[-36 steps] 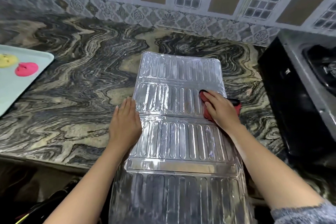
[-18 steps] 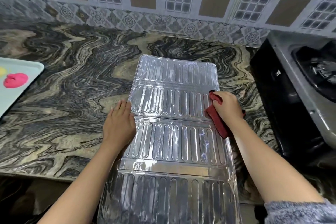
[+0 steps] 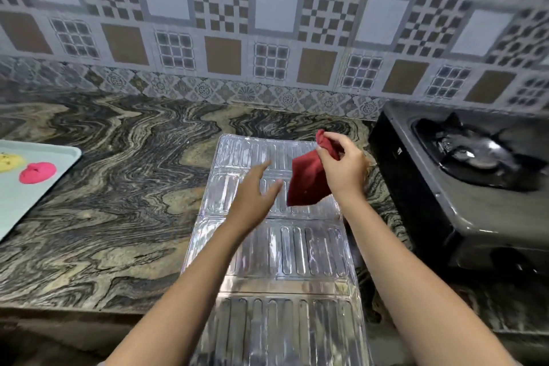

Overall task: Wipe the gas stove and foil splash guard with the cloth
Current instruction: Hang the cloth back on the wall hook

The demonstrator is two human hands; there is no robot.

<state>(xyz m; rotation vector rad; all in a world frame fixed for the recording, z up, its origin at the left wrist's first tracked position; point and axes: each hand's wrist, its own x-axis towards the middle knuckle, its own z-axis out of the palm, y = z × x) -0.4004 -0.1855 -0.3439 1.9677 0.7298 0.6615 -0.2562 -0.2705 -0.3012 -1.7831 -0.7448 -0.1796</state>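
The ribbed foil splash guard (image 3: 285,252) lies flat on the marble counter, its near end hanging over the counter's front edge. My right hand (image 3: 344,166) is raised above the guard's far right part and pinches a red cloth (image 3: 309,184), which hangs down from the fingers. My left hand (image 3: 252,196) hovers over the guard just left of the cloth, fingers straight and pointing toward it, holding nothing. The dark gas stove (image 3: 463,187) stands at the right, its burner and pan support visible.
A pale tray (image 3: 35,196) at the left edge holds a pink lump (image 3: 38,173) and a yellow one (image 3: 10,162). The patterned tile wall (image 3: 267,38) rises behind the marble counter (image 3: 118,187).
My right hand has lifted the red cloth off the foil guard, and it now hangs in the air. My left hand has left the guard's left edge and moved up toward the cloth.
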